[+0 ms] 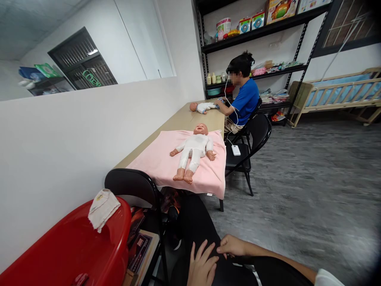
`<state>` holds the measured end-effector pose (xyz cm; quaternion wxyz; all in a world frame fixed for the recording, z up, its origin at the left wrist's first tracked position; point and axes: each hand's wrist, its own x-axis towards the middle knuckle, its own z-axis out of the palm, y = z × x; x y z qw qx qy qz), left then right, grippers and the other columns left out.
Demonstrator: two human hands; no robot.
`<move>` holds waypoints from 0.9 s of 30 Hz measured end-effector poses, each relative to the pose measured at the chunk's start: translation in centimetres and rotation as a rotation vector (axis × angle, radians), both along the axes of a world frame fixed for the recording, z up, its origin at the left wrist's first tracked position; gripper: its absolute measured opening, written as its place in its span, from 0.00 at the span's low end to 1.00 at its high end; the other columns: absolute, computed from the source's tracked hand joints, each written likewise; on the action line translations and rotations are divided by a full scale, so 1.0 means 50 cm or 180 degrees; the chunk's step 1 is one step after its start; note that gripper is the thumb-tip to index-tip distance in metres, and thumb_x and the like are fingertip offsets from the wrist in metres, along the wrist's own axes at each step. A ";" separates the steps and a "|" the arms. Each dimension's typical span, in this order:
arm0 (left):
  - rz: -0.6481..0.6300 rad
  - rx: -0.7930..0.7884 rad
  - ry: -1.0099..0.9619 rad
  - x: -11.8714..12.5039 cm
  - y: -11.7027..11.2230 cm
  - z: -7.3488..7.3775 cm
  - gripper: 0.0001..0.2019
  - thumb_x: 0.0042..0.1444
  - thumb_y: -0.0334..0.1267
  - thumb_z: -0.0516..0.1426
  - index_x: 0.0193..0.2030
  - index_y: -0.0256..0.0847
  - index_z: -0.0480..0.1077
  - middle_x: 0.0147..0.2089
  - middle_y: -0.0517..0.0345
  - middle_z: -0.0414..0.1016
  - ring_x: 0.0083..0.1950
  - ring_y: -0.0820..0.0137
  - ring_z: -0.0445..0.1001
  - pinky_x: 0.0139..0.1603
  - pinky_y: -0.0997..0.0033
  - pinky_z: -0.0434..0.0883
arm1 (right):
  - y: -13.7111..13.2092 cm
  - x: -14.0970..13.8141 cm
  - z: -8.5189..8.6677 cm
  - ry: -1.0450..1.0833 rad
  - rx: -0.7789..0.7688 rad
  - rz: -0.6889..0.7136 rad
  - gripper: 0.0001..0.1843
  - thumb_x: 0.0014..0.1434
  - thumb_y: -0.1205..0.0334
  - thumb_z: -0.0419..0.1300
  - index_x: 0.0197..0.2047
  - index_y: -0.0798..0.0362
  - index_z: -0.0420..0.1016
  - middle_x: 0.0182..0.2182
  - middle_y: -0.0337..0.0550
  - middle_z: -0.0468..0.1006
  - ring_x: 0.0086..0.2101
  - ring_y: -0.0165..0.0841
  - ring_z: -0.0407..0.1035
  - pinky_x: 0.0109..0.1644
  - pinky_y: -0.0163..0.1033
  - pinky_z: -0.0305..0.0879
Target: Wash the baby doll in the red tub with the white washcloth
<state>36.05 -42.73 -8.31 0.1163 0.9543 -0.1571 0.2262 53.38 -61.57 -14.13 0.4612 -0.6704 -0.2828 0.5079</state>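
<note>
My left hand (203, 264) rests on my black trousers (200, 222) with its fingers spread, holding nothing. Just to its right, my right hand (233, 245) lies on my lap with the fingers curled in; whether anything is pinched in them is hidden. In front of me, beyond both hands, a baby doll (195, 149) with a white cloth body lies face up, feet towards me. Under it a pink towel (151, 153) covers the near end of the table (181, 115). Neither hand touches the doll.
A red tub (74, 234) with a white cloth (104, 208) on its rim stands left, beside a black folding chair (133, 180). A person in blue (245, 101) handles another doll (205, 106) at the far end. Shelves (262, 37) and a wooden crib (339, 95) stand behind.
</note>
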 end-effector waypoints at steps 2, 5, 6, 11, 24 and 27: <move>0.0008 -0.0019 -0.0028 0.000 -0.002 0.002 0.21 0.66 0.25 0.59 0.54 0.56 0.83 0.70 0.72 0.81 0.75 0.67 0.72 0.86 0.49 0.56 | 0.000 -0.001 -0.004 0.0002 0.0008 -0.0007 0.29 0.50 0.32 0.65 0.19 0.51 0.72 0.14 0.41 0.65 0.18 0.30 0.57 0.24 0.36 0.52; 0.0019 -0.0043 -0.0061 0.000 -0.003 0.004 0.21 0.65 0.24 0.59 0.54 0.56 0.83 0.70 0.73 0.81 0.76 0.67 0.71 0.87 0.50 0.52 | 0.000 -0.002 -0.007 0.0008 0.0018 -0.0026 0.29 0.51 0.32 0.65 0.20 0.51 0.72 0.15 0.40 0.65 0.18 0.30 0.57 0.24 0.36 0.52; 0.0016 -0.0043 -0.0068 0.001 -0.004 0.005 0.21 0.66 0.24 0.59 0.54 0.56 0.83 0.70 0.72 0.81 0.76 0.67 0.71 0.88 0.49 0.50 | 0.000 -0.002 -0.006 0.0012 0.0019 -0.0032 0.29 0.51 0.32 0.65 0.20 0.50 0.72 0.15 0.40 0.65 0.18 0.30 0.57 0.24 0.36 0.51; 0.0027 -0.0056 -0.0110 0.003 -0.005 0.006 0.21 0.66 0.25 0.59 0.53 0.57 0.83 0.70 0.75 0.80 0.76 0.68 0.71 0.88 0.51 0.49 | 0.000 -0.001 0.008 0.0041 0.0009 -0.0018 0.31 0.49 0.29 0.64 0.19 0.50 0.71 0.14 0.39 0.64 0.17 0.30 0.56 0.24 0.35 0.51; 0.0053 -0.0061 0.0157 -0.004 -0.003 0.000 0.19 0.69 0.25 0.58 0.54 0.54 0.84 0.70 0.67 0.81 0.75 0.62 0.74 0.83 0.41 0.64 | -0.001 -0.015 -0.024 0.0187 -0.0042 -0.0536 0.31 0.44 0.28 0.59 0.28 0.47 0.57 0.23 0.37 0.65 0.24 0.30 0.60 0.30 0.35 0.54; 0.0081 -0.0048 0.0178 -0.004 -0.003 0.000 0.19 0.69 0.26 0.59 0.55 0.56 0.83 0.71 0.70 0.80 0.75 0.63 0.74 0.82 0.42 0.65 | -0.022 -0.014 -0.042 0.0184 -0.0113 -0.0449 0.30 0.40 0.31 0.62 0.28 0.47 0.59 0.24 0.35 0.63 0.27 0.30 0.57 0.33 0.37 0.54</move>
